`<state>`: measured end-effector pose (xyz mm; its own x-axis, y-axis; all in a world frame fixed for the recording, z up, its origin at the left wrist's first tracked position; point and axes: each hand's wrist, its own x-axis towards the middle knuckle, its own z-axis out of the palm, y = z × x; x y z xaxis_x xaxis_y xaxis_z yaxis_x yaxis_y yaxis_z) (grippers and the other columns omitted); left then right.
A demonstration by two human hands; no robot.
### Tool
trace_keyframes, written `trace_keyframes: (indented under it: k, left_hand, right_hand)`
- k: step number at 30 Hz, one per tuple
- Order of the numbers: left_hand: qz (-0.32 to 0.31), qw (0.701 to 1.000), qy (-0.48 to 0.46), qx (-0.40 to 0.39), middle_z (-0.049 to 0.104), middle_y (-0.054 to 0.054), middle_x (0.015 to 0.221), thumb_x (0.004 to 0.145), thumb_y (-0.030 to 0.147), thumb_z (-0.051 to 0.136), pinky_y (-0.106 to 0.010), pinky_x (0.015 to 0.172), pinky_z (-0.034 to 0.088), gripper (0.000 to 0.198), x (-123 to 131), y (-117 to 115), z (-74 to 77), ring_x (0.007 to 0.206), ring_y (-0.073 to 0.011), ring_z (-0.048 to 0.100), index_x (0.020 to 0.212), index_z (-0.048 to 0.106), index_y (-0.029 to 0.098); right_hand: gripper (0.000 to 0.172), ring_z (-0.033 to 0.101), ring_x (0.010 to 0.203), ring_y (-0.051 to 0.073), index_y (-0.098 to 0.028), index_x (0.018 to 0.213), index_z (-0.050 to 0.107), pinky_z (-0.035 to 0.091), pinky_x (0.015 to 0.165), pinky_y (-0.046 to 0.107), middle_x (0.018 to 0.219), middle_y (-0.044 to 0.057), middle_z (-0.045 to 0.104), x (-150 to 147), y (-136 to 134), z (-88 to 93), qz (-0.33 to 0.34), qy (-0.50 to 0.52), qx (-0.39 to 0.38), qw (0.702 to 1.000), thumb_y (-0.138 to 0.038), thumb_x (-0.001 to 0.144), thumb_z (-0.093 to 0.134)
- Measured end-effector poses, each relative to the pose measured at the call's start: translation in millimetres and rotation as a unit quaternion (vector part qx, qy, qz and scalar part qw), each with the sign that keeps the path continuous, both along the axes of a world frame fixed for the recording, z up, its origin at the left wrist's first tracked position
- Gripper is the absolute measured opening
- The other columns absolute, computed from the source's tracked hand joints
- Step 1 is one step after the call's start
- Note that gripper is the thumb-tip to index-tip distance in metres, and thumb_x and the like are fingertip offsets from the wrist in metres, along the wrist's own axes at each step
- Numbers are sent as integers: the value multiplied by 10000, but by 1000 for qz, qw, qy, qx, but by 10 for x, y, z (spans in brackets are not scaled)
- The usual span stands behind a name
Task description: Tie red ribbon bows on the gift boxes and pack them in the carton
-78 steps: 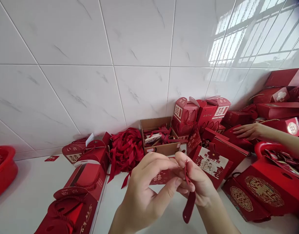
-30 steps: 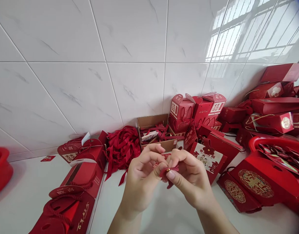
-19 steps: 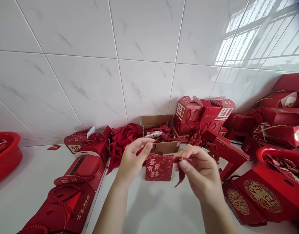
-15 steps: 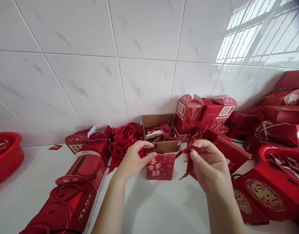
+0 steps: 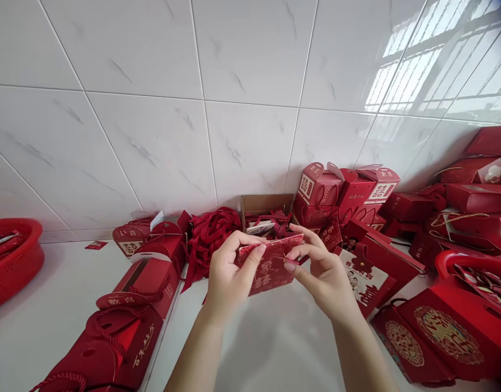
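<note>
A small red box (image 5: 270,270) with pale lettering is lifted a little and tilted, between my two hands. My left hand (image 5: 234,269) grips its left side, thumb on the front face. At its upper right side, my right hand (image 5: 316,264) pinches a thin red piece, probably the ribbon strap, thumb against forefinger; its end is hidden. Behind the box stands an open cardboard box (image 5: 267,204) of dark red pieces, beside a heap of red ribbons (image 5: 213,234).
Red gift boxes (image 5: 148,288) line the left side, past which sits a red basin (image 5: 13,267). More boxes (image 5: 319,190) are stacked at the back right. Large red bags (image 5: 442,326) and a red basket (image 5: 458,258) stand at the right.
My left hand has taken hold of the small box and raised it. My right hand has moved left to the box's side. A pale card-fronted red piece now shows at the right.
</note>
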<state>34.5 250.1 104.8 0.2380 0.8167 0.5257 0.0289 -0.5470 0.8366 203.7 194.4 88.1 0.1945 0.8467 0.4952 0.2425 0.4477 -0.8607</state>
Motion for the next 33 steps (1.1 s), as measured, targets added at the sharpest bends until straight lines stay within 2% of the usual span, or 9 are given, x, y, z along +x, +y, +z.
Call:
trace_keyframes:
  k: [3,8,18,21,22,25,28,30,33]
  left_hand:
    - [11,999,-5,43,723,-43,897,882,247,615,-285,797,525,64,19,-125,49,879,-180,681,855,625,190]
    - [-19,995,-30,91,723,-31,905,880,168,610,-273,802,543,34,49,-182,46,905,-169,690,869,626,196]
    - [-53,996,6,77,712,-32,936,920,204,560,-277,854,515,71,48,-177,51,958,-175,671,939,628,203]
    - [-72,994,12,84,699,-29,983,942,188,514,-267,881,497,103,57,-179,26,991,-163,652,970,611,212]
    - [-78,993,11,88,694,-27,988,946,174,500,-266,886,492,113,59,-178,16,988,-157,647,976,601,215]
    - [-104,987,3,120,667,-35,984,939,114,467,-289,899,481,150,62,-169,-12,986,-155,626,996,561,217]
    - [-135,975,5,176,588,-70,1019,846,81,531,-353,884,485,242,87,-160,-28,1006,-199,588,1046,495,212]
    - [-100,974,25,204,516,-84,1049,761,103,613,-385,858,484,347,130,-163,-37,1016,-231,556,1048,453,213]
    - [36,975,59,213,457,-80,1064,692,171,715,-391,828,465,418,222,-176,-68,1020,-250,512,975,413,223]
  right_hand:
    - [7,418,1318,255,-261,831,688,352,1053,426,1373,52,489,-72,-58,35,-15,-3,41,999,-259,834,694]
    - [76,461,1280,238,-288,864,698,406,1017,382,1355,37,486,-94,-123,63,-5,2,55,999,-216,842,686]
    - [25,554,1166,251,-265,814,730,486,894,366,1340,56,524,-75,-150,77,-31,0,46,998,-247,816,712]
    - [12,560,1157,247,-256,812,716,475,924,386,1296,61,550,-101,-152,64,-62,13,48,997,-246,818,711]
    - [28,554,1168,244,-255,834,695,465,946,393,1279,60,561,-109,-149,60,-73,23,59,995,-240,816,712]
    - [265,558,1170,224,-274,1009,580,450,989,411,1224,56,598,-120,-141,66,-78,67,92,990,-226,795,730]
    - [294,632,988,189,-254,1043,542,521,868,349,1064,48,659,-117,-146,86,-39,73,50,995,-249,807,717]
    - [187,642,811,158,-228,920,569,538,702,278,908,28,671,-129,-145,87,-40,72,23,996,-270,809,713]
    - [191,607,666,133,-215,794,549,503,568,232,761,3,643,-188,-119,61,-87,72,31,993,-269,776,731]
